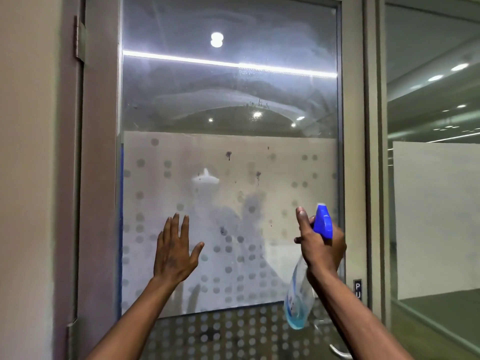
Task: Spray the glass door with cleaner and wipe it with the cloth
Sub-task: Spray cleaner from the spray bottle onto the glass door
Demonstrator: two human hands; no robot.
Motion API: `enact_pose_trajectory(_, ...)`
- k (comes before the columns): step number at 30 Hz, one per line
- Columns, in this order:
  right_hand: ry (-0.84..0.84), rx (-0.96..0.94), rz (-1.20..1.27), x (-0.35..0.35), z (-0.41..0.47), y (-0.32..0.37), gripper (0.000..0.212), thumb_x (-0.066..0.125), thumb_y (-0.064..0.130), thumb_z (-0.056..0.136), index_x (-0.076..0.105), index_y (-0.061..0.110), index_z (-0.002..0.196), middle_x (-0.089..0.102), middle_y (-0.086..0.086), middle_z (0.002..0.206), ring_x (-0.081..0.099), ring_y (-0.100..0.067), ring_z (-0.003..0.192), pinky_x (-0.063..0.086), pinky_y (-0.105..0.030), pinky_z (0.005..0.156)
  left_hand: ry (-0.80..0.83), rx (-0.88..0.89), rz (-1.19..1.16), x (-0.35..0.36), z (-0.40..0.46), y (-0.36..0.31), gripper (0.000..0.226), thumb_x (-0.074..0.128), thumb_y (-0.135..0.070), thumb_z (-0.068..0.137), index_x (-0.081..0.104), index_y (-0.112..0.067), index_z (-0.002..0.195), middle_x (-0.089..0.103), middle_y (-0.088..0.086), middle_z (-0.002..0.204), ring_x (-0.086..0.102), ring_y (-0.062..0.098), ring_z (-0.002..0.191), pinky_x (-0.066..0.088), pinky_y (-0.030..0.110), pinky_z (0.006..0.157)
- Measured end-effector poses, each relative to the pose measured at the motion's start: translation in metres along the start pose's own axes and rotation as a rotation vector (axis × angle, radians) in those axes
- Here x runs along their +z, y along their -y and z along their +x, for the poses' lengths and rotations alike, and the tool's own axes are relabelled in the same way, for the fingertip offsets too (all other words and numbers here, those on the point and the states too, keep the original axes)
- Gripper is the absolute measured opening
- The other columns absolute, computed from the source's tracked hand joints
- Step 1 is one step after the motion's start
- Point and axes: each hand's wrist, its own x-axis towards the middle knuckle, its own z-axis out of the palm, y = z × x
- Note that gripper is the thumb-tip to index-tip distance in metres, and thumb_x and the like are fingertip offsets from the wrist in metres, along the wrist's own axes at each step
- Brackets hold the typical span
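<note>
- A small dark sign (357, 289) on the door frame (353, 157), to the right of the pane, shows the white letters "PU"; the rest is cut off by the right forearm.
- The spray bottle (298, 300) carries a label with blue print, too blurred to read. Its clear body holds a little blue liquid at the bottom, and its blue trigger head (322, 222) points at the pane.
- The right hand (321, 245) is raised in front of the glass door (228, 100), its grip clenched round the bottle's neck, with one finger held straight up beside the trigger head.
- The left hand (174, 252) is open and holds nothing, fingers spread and pointing up, palm toward the frosted, dotted band (181, 162); whether it touches the glass cannot be told.
- Drips and dark spots mark the frosted band, and hazy streaks the clear glass above.
</note>
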Motion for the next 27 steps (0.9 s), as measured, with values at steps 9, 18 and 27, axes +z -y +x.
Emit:
enact_pose_trajectory(9,-0.054,-0.004,-0.073,-0.022,0.016,-0.004,0.047,0.08,0.067,0.073,0.062,0.023,0.067,0.064,0.013,0.051,0.071,-0.022,0.051,0.063,-0.047,0.074,0.015,0.009,-0.019,0.006,-0.006,-0.009,0.09,0.035,-0.065,0.093,0.013,-0.02,0.167,0.007,0.01,0.176,0.005,0.031,0.164,0.016,0.049,0.131)
enact_pose_trajectory(18,0.136,0.036,-0.141,-0.02,-0.024,-0.035,0.053,0.082,0.058,0.078,0.059,0.012,0.063,0.062,-0.004,0.048,0.069,-0.029,0.051,0.061,-0.054,0.072,0.022,0.008,-0.05,0.008,-0.018,-0.009,0.09,0.037,-0.065,0.092,0.014,-0.021,0.167,0.009,0.011,0.176,0.007,0.031,0.164,0.017,0.05,0.131)
enact_pose_trajectory(27,0.388,0.015,-0.134,-0.01,-0.077,-0.048,0.059,0.077,0.058,0.081,0.051,0.008,0.062,0.058,-0.013,0.052,0.062,-0.034,0.05,0.061,-0.052,0.065,0.035,0.004,-0.03,0.009,-0.036,-0.003,0.089,0.038,-0.067,0.094,0.015,-0.021,0.167,0.01,0.009,0.176,0.009,0.03,0.164,0.019,0.048,0.13)
